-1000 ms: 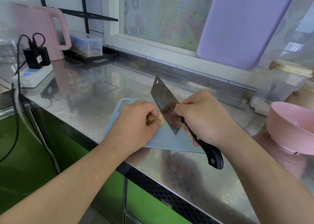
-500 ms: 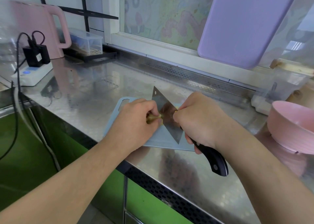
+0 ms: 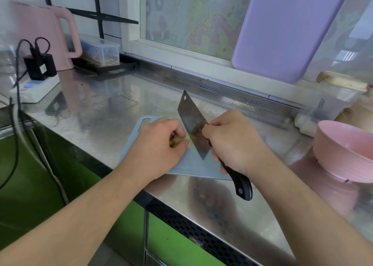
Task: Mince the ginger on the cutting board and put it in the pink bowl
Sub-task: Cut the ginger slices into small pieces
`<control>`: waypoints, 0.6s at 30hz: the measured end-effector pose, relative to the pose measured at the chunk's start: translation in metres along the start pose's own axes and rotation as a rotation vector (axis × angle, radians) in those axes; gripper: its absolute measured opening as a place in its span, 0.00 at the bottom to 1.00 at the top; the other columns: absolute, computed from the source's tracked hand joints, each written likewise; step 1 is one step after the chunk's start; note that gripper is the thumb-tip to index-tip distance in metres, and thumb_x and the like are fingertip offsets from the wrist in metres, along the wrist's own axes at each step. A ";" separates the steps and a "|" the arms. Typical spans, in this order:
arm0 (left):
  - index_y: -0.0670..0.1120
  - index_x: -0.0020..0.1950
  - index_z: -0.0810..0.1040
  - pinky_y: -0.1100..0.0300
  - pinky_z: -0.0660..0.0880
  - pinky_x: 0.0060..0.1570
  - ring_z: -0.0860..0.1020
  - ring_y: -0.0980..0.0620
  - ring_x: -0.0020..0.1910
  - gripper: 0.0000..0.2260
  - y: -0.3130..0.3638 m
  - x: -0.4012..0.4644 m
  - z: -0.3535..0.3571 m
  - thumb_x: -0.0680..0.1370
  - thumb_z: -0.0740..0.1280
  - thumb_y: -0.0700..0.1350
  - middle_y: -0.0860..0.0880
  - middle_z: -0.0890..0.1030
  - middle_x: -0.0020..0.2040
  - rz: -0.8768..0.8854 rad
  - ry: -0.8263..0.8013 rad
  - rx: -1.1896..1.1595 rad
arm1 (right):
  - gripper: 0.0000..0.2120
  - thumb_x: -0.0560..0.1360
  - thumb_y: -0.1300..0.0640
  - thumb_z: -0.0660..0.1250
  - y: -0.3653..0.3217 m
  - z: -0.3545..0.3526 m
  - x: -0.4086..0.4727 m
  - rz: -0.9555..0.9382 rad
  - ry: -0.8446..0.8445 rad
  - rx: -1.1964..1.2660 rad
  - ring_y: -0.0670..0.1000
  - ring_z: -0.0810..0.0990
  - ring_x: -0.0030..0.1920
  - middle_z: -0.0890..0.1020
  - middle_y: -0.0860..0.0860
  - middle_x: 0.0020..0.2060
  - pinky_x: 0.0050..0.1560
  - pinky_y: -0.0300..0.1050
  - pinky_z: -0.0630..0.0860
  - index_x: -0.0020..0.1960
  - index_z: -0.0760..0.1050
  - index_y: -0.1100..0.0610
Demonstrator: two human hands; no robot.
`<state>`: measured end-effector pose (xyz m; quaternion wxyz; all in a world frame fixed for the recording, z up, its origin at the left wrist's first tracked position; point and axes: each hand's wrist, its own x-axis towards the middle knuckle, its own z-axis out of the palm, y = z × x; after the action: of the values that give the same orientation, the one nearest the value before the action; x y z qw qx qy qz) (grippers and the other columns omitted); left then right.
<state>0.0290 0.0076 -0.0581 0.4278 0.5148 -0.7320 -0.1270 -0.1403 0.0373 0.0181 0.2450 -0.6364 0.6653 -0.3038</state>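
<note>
Right hand (image 3: 234, 142) has a full grip on the black handle of the cleaver (image 3: 193, 124), fingers wrapped, forefinger up against the blade's side. Blade tilted, tip up and away, lower edge down at the cutting board (image 3: 193, 168). Left hand (image 3: 159, 146) has a curled grip pinning the ginger (image 3: 178, 141) on the board; fingertips tucked, knuckles just beside the blade face. Ginger mostly hidden under the left fingers, touching or nearly touching the blade; cannot tell which. Board sits near the front edge of the steel worktop (image 3: 105, 104). Pink bowl (image 3: 343, 150) stands well apart to the right. Far left: pink kettle (image 3: 44, 37), power strip (image 3: 35, 88) with plugs. Purple board (image 3: 288, 29) leans at the window behind.
</note>
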 end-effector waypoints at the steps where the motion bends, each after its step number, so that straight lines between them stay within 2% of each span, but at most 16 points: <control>1: 0.54 0.42 0.80 0.52 0.80 0.52 0.81 0.56 0.47 0.06 0.000 0.000 0.000 0.75 0.76 0.48 0.56 0.82 0.44 -0.003 0.001 -0.004 | 0.07 0.75 0.59 0.62 -0.001 -0.002 -0.001 -0.003 0.000 0.014 0.55 0.71 0.15 0.76 0.60 0.28 0.24 0.48 0.75 0.40 0.72 0.61; 5: 0.55 0.43 0.81 0.52 0.80 0.52 0.81 0.55 0.48 0.05 0.000 0.000 0.000 0.76 0.75 0.47 0.57 0.82 0.44 -0.007 -0.005 -0.010 | 0.06 0.75 0.59 0.63 -0.004 -0.003 -0.003 -0.017 -0.008 0.023 0.55 0.70 0.15 0.76 0.60 0.28 0.25 0.49 0.76 0.40 0.73 0.61; 11: 0.54 0.42 0.81 0.51 0.79 0.50 0.79 0.56 0.47 0.06 0.002 -0.001 -0.001 0.76 0.75 0.46 0.56 0.82 0.43 -0.001 -0.001 0.001 | 0.10 0.74 0.61 0.63 -0.007 -0.003 -0.005 -0.012 -0.031 0.016 0.55 0.68 0.17 0.74 0.61 0.26 0.25 0.49 0.75 0.35 0.71 0.63; 18: 0.52 0.41 0.80 0.53 0.77 0.48 0.78 0.56 0.45 0.06 0.002 -0.001 0.000 0.76 0.76 0.45 0.56 0.80 0.42 0.021 0.019 0.027 | 0.08 0.73 0.63 0.63 -0.011 -0.004 -0.008 0.012 -0.044 -0.051 0.54 0.69 0.14 0.75 0.62 0.28 0.23 0.47 0.75 0.35 0.70 0.61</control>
<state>0.0281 0.0094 -0.0571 0.4289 0.5140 -0.7350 -0.1078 -0.1351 0.0460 0.0279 0.2449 -0.6451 0.6711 -0.2711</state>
